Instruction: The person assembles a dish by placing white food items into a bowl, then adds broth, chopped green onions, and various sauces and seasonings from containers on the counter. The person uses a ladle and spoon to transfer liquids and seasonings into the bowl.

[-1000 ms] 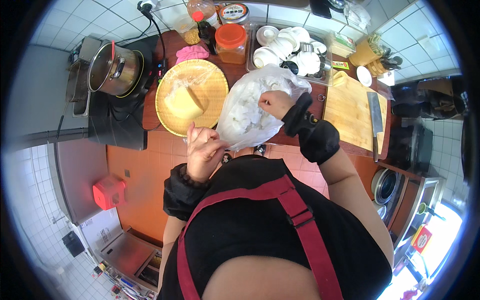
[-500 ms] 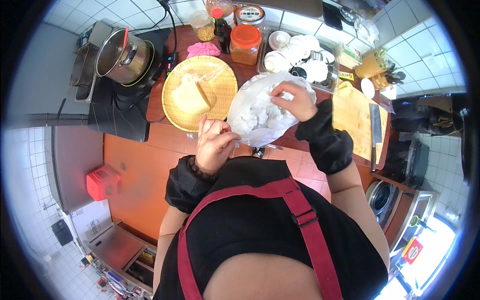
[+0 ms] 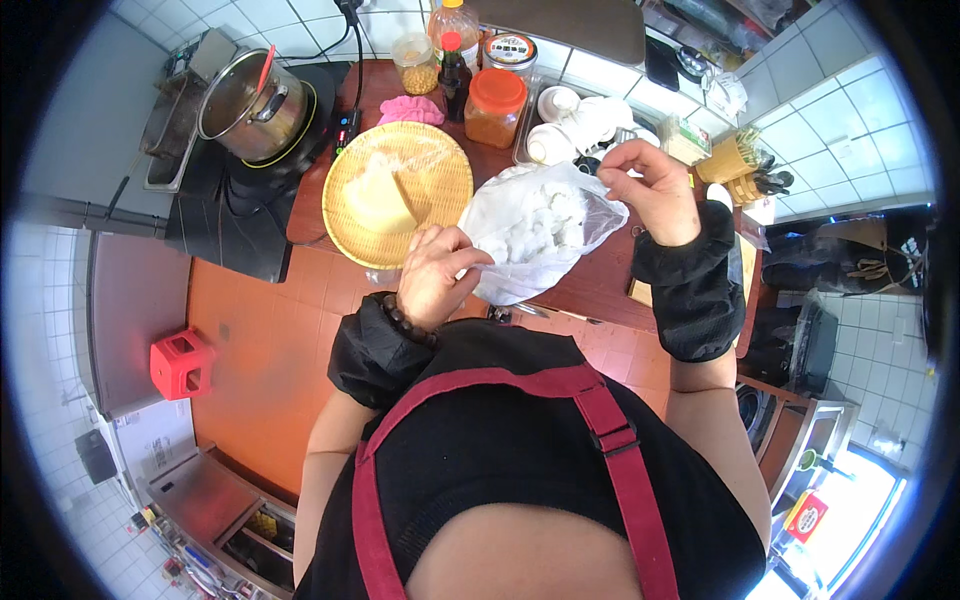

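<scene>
A translucent white plastic bag [image 3: 515, 284] lies on the dark red table with its mouth open. Inside are white lumpy pieces [image 3: 550, 225] whose kind I cannot make out. My left hand [image 3: 437, 275] pinches the bag's left edge between thumb and fingers. At the other side, my right hand [image 3: 655, 195] has the right edge of the bag pinched and stretched outward. Left of the bag sits a round woven bamboo tray [image 3: 447, 152], holding a pale yellow block [image 3: 375, 203] with clear film beside it.
Behind stand a red-lidded jar [image 3: 495, 108], a dark sauce bottle [image 3: 455, 75] and a bin of white crockery [image 3: 550, 142]. A steel pot [image 3: 255, 115] rests on a burner at far left. My right forearm partly covers a cutting board [image 3: 640, 292].
My right hand has moved right from over the bag's contents and now pulls out its right edge. The bag's mouth is stretched wider. My left hand stays at the left edge.
</scene>
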`<state>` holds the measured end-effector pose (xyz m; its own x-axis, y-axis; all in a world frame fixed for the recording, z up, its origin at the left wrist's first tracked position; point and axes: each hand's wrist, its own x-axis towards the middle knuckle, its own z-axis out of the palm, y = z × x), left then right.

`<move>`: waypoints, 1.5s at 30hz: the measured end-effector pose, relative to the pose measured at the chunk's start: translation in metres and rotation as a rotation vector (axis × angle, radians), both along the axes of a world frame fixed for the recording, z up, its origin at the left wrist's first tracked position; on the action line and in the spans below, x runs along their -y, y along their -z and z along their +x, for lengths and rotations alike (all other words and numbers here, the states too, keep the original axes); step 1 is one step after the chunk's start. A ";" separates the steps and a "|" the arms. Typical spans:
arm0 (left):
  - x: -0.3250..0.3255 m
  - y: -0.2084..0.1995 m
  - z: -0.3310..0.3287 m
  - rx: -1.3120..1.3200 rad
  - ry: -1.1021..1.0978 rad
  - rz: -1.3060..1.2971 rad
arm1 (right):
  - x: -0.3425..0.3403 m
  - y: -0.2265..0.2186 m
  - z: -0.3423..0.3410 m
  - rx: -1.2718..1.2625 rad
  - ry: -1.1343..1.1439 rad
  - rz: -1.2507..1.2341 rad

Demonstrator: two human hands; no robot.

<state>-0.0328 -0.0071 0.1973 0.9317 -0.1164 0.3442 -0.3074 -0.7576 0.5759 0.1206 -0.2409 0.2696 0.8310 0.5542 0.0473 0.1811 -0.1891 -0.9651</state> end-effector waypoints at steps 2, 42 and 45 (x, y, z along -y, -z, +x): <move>0.000 -0.002 -0.002 0.001 0.004 -0.009 | -0.006 0.010 0.000 0.042 -0.061 -0.111; -0.010 0.001 0.005 0.017 0.096 0.029 | 0.005 0.006 -0.010 -0.013 0.068 0.040; -0.011 -0.001 0.008 0.004 0.122 0.011 | 0.005 -0.020 -0.009 0.012 0.075 0.194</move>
<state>-0.0250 0.0035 0.1985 0.9089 -0.2326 0.3462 -0.4000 -0.7209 0.5659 0.1119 -0.2458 0.2895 0.8684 0.4701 0.1578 0.1856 -0.0132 -0.9825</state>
